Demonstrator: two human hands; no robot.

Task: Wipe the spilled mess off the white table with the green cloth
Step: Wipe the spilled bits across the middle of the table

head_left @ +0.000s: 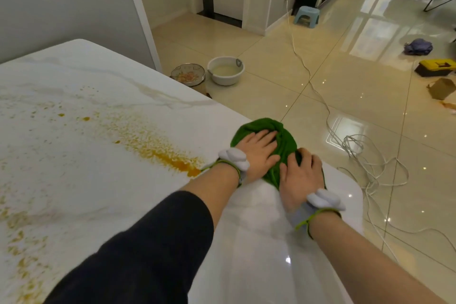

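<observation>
The green cloth (286,138) lies bunched at the right edge of the white marble table (103,81), partly hanging past the edge. My left hand (259,153) presses flat on the cloth with straight fingers. My right hand (299,177) lies on the nearer part of the cloth, its fingertips curled into the folds. An orange-yellow spill (170,160) streaks across the table just left of my left wrist. Lighter speckles (22,242) spread toward the near left.
On the tiled floor beyond the table stand a white basin (225,70) with cloudy liquid and a bin (188,74) holding scraps. A white cable (355,145) coils on the floor at the right. A blue stool (306,16) and yellow toolbox (435,66) sit farther off.
</observation>
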